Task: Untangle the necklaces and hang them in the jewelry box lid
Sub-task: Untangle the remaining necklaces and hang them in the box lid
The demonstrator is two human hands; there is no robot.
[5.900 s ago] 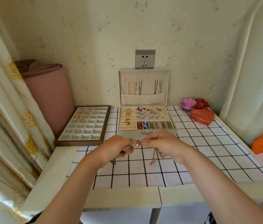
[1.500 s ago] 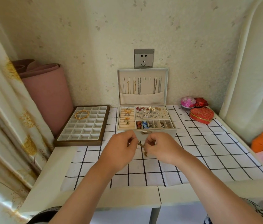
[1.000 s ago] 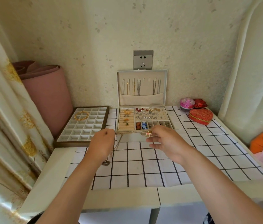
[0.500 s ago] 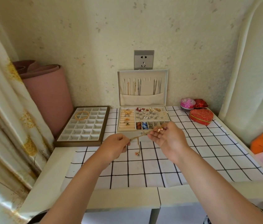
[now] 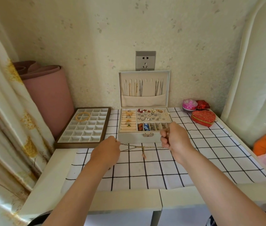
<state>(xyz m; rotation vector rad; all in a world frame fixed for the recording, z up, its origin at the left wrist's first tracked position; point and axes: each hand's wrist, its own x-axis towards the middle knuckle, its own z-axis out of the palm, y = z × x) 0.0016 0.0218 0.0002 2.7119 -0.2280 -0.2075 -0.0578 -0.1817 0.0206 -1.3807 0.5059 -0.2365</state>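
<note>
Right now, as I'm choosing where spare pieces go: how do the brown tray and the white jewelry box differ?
The brown tray is flat and lidless; the white jewelry box has an upright lid hung with necklaces. The tray shows only gold hoops; the box is crowded with rings and small pieces. The tray's cells form one even grid; the box's sections vary. Both have pale, divided compartments.

A person's left hand point(image 5: 107, 150) and right hand point(image 5: 174, 138) are pinching a gold necklace point(image 5: 141, 147), holding it taut above a checked cloth point(image 5: 194, 160) before an open jewelry box point(image 5: 137, 137).
</note>
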